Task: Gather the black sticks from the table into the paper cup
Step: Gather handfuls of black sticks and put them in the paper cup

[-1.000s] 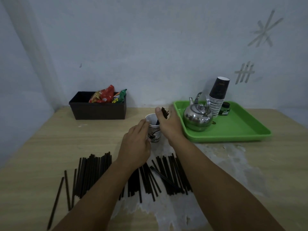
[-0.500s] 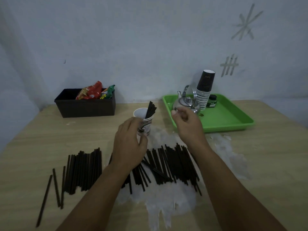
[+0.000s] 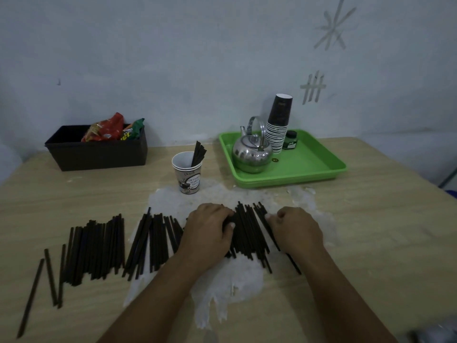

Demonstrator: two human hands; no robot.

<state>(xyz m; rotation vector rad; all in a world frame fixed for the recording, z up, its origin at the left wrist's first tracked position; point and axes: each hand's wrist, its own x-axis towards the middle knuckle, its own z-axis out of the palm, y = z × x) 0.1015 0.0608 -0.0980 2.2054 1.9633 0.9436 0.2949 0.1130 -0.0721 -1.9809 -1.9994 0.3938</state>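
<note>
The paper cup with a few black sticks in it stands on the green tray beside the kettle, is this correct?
Not quite. In the head view the paper cup with black sticks in it stands on the table, left of the green tray. The kettle is on the tray.

Cup [image 3: 187, 173] behind sticks [image 3: 99, 246], left of tray [image 3: 319, 167]

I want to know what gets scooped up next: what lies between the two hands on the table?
In the head view, a bundle of black sticks lies between the left hand and the right hand, with both hands' fingers touching it.
</note>
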